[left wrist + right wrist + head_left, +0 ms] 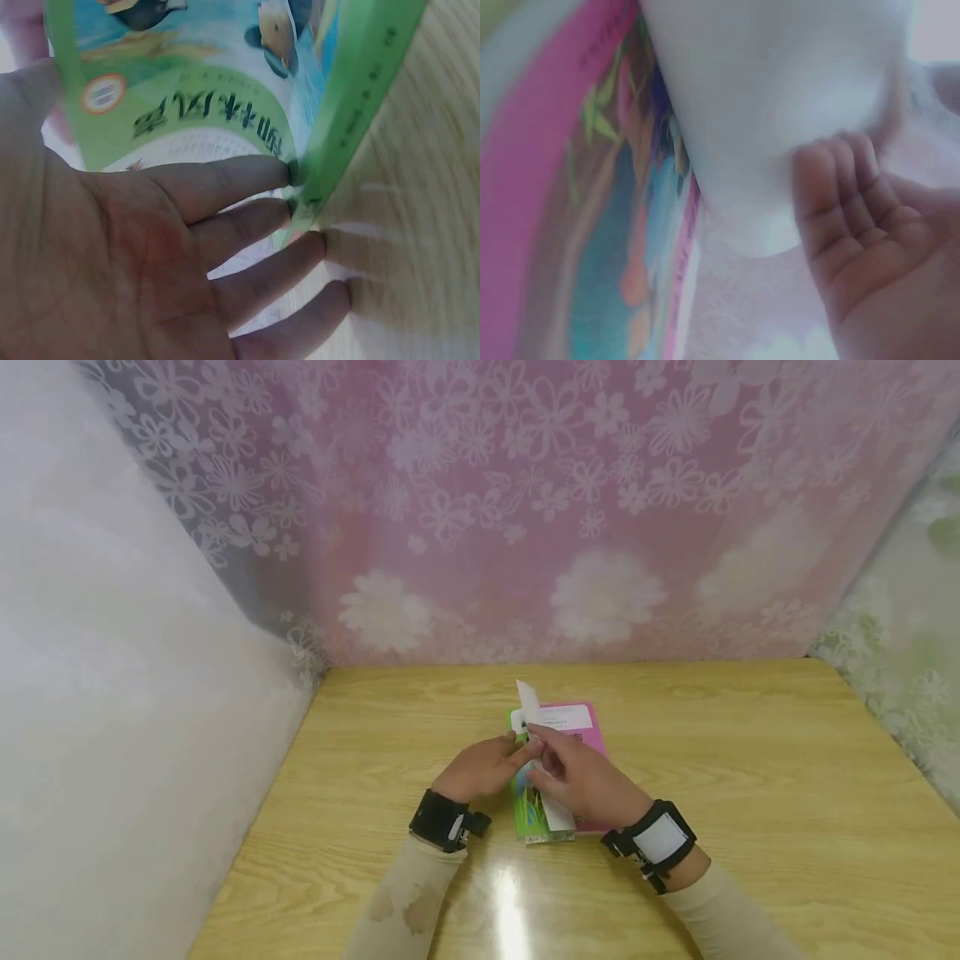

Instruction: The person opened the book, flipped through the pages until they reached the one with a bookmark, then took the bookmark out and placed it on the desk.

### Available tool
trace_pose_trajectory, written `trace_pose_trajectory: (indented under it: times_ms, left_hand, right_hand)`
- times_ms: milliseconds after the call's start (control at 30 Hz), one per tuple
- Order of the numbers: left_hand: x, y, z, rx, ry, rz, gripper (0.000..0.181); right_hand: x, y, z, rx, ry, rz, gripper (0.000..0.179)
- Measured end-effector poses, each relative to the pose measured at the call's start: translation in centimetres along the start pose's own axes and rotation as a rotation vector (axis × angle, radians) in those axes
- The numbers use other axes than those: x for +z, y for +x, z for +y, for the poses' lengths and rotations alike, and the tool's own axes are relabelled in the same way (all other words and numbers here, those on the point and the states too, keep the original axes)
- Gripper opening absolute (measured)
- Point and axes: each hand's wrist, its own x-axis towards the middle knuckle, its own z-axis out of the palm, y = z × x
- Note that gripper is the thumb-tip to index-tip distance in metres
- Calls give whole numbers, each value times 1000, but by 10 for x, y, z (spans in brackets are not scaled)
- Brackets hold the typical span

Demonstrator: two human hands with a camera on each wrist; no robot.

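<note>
A book with a green illustrated cover [527, 814] lies on the table, with a pink cover [597, 731] showing at its right. A white sheet [528, 700] stands up, curved, along the middle. My right hand [592, 783] holds this sheet; in the right wrist view, its curled fingers [817, 187] lie against the white surface, the thumb hidden. My left hand [480, 767] rests at the green side. In the left wrist view, its nearly straight fingers [247, 229] lie across the green cover's lower part, fingertips by the green spine [360, 90].
The books lie on a wood-grain table [750, 777]. A pink flowered cloth [480, 568] hangs behind it, a white sheet-like wall [135, 652] stands at the left, and a pale leafy cloth [907, 668] at the right.
</note>
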Motion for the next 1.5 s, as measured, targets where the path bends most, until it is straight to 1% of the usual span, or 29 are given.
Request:
trace_pose_trajectory:
  times_ms: [67,100,133,200,300,333,400,500,567,633,700,767,833,900,933,1000,1100,1167,1233,1300,1333,1433,1500]
  left_hand:
    - [-1,2,0,-12,11,7,96]
    - [-2,3,0,-9,16,10,95]
    - [-2,3,0,-3,24,15,95]
    - [-2,4,0,12,34,21,92]
    - [-2,5,-1,27,32,25,87]
    - [-1,4,-1,25,29,24,86]
    - [0,4,-3,13,2,22,85]
    - [1,2,-8,2,-44,32,86]
    - [1,1,-11,17,-76,56,83]
    - [1,0,-14,27,-106,97,80]
    - [1,-3,-18,23,-138,141,80]
    - [0,-7,-21,14,-187,194,84]
    - [-4,-12,-23,28,-228,249,87]
    - [-10,-17,-25,79,-243,296,85]
    - [-14,-19,-25,120,-234,319,82]
    - [-21,-23,-27,207,-181,357,76]
    - [-30,-29,-34,322,-88,385,61]
    - [-34,-34,-40,366,-51,388,52]
    - [-37,-38,-48,383,-29,383,46]
    - [-40,-41,-56,367,-16,370,45]
    - [-41,-43,-60,343,-11,360,46]
    - [-44,-50,-71,240,-12,312,52]
    - [-45,-53,-75,156,-16,260,62]
  right_hand:
    - [-4,-2,5,16,92,19,46]
    - [-7,-3,8,26,92,39,40]
    - [-9,-5,11,28,52,55,35]
    - [-11,-9,18,30,-102,58,30]
    - [-10,-15,26,1,-367,6,30]
    - [-8,-16,28,-18,-427,-16,29]
    - [-5,-18,30,-37,-488,-35,26]
    - [2,-18,31,-53,-533,-9,17]
    - [4,-17,32,-59,-555,12,12]
    - [6,-16,33,-56,-569,25,10]
    - [7,-15,34,-46,-571,26,10]
    - [7,-15,34,-36,-568,21,12]
    - [7,-15,33,-25,-558,17,14]
    - [6,-16,33,-16,-551,11,16]
    - [6,-16,33,-15,-552,11,16]
    - [5,-17,34,-16,-556,15,14]
    - [5,-17,35,-23,-563,24,12]
    - [5,-17,35,-27,-564,30,12]
    - [5,-18,35,-34,-562,41,11]
    - [5,-19,34,-42,-557,51,10]
    - [4,-19,34,-47,-552,55,9]
    - [5,-19,33,-53,-543,63,7]
    - [6,-18,33,-50,-538,59,7]
